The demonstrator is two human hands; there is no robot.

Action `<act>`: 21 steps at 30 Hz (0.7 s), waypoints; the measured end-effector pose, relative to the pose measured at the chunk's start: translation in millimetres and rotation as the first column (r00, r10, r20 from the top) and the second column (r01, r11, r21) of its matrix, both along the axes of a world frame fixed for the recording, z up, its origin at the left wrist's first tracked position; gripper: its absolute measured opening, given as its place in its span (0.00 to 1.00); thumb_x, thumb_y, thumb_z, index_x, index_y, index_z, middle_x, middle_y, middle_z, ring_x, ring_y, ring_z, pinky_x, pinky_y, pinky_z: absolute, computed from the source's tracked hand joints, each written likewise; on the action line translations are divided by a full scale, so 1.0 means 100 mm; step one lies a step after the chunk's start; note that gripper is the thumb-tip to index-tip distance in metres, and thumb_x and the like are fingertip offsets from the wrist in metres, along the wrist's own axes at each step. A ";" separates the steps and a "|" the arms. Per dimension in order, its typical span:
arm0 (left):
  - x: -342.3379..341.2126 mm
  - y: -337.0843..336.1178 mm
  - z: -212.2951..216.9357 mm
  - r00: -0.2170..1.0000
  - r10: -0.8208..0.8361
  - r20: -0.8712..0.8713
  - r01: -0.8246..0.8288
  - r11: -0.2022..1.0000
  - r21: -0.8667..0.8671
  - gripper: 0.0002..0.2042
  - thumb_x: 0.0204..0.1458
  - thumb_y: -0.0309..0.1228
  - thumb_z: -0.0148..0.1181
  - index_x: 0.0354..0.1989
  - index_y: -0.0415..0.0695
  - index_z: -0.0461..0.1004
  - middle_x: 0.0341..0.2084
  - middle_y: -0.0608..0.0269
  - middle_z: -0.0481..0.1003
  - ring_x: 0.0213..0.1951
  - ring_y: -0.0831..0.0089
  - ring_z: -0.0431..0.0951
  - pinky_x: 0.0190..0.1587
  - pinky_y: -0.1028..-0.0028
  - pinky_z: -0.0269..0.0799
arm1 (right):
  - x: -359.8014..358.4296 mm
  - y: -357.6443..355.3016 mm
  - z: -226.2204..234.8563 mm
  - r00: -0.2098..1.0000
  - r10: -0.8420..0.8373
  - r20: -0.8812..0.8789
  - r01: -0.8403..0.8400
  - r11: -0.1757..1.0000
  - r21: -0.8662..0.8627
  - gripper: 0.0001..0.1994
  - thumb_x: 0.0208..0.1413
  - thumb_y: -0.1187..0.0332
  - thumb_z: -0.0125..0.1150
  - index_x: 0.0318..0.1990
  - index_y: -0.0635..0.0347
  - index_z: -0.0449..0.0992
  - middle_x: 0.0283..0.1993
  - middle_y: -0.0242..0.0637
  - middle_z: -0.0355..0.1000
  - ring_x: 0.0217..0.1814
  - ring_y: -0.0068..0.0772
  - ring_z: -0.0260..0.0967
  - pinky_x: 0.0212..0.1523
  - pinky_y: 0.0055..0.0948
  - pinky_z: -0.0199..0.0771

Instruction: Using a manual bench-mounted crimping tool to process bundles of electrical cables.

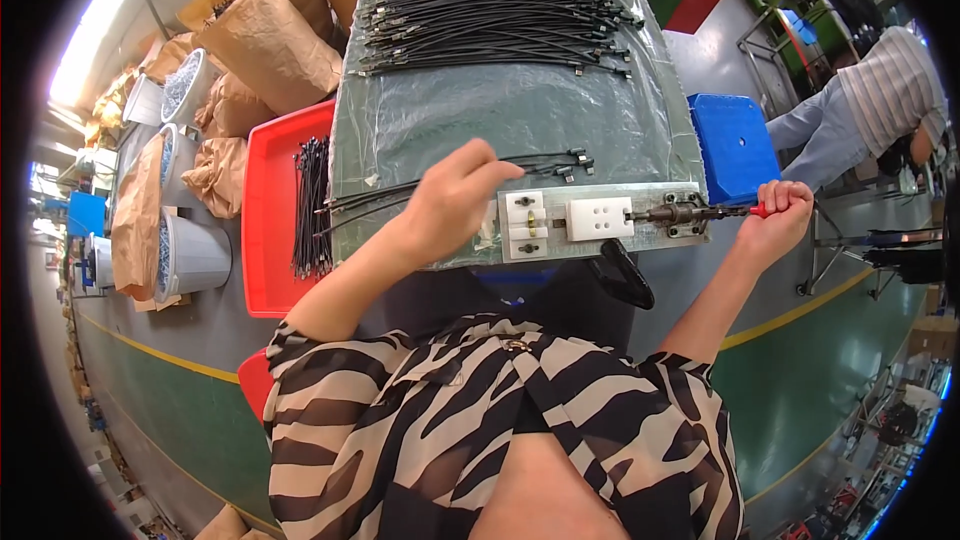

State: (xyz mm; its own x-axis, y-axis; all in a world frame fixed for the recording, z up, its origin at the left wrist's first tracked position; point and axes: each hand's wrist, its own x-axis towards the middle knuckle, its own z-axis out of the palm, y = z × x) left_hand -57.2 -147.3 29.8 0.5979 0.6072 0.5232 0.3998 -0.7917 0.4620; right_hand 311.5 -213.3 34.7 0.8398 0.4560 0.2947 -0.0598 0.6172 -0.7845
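Jig (650, 194), a flat metal plate with fittings, lies along the near edge of the worktable (520, 105); everything below is placed from it. Right hand (779, 212) is just off the jig's right end, fingers wrapped around the red handle (759, 210) of the toggle clamp (685, 213). Left hand (455, 195) hovers just left of the jig, fingers bent, index pointing rightward. Cannot tell whether it pinches anything (the fingertips overlap the cables from this angle).

Loose cables (545, 158), black with metal-tipped plugs, run behind and under that hand, from left of the jig to just beyond its far edge. On the jig's left end sits a white slotted block (516, 226), bolted, a yellowish piece in its slot; at mid-jig, a white holed block (600, 220) meets the clamp's rod.

Well beyond the jig, a broad heap of black cables (490, 20) lies crosswise on clear plastic sheeting. Left of the jig, past the table's edge, a red tray (270, 210) bears a dark cable bundle (313, 205). Beyond the jig's right end: a blue bin (735, 150), then a co-worker (890, 90) in a striped top, bending.
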 end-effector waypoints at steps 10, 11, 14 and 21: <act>0.57 0.95 -0.24 0.994 -0.070 -0.078 0.071 0.997 0.020 0.11 0.48 0.23 0.61 0.41 0.40 0.77 0.42 0.53 0.72 0.46 0.55 0.73 0.50 0.65 0.71 | -0.07 -0.02 0.01 0.993 -0.109 0.050 0.110 0.994 -0.011 0.06 0.49 0.80 0.42 0.26 0.61 0.66 0.19 0.28 0.53 0.18 0.18 0.46 0.20 0.20 0.46; 0.63 1.08 -0.30 0.995 -0.068 -0.079 0.070 0.997 0.023 0.11 0.48 0.23 0.61 0.41 0.40 0.77 0.42 0.53 0.72 0.46 0.55 0.73 0.50 0.65 0.71 | -0.09 -0.01 0.01 0.990 -0.122 0.073 0.124 0.992 -0.024 0.06 0.49 0.79 0.41 0.26 0.61 0.65 0.19 0.28 0.52 0.18 0.18 0.46 0.20 0.20 0.46; 0.76 1.41 -0.44 0.994 0.004 -0.105 0.001 0.999 0.045 0.12 0.47 0.26 0.62 0.42 0.40 0.76 0.41 0.53 0.72 0.45 0.55 0.72 0.51 0.64 0.69 | -0.14 0.02 0.01 0.985 -0.146 0.095 0.150 0.988 -0.033 0.06 0.49 0.79 0.41 0.26 0.62 0.65 0.19 0.28 0.52 0.19 0.19 0.46 0.20 0.21 0.46; 0.90 1.68 -0.56 0.980 0.100 -0.174 -0.063 0.976 0.208 0.04 0.47 0.24 0.59 0.32 0.41 0.72 0.31 0.55 0.73 0.38 0.55 0.73 0.43 0.62 0.70 | -0.12 0.13 0.06 0.977 -0.182 0.114 0.192 0.979 -0.074 0.05 0.47 0.79 0.42 0.26 0.63 0.66 0.18 0.30 0.54 0.18 0.20 0.47 0.21 0.21 0.49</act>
State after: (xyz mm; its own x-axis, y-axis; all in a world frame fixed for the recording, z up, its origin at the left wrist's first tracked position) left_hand 32.9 20.3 -26.5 0.6476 0.5516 0.5256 0.5296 -0.8218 0.2100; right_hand 299.1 -199.9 40.5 0.8785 0.3208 0.3540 0.1368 0.5411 -0.8298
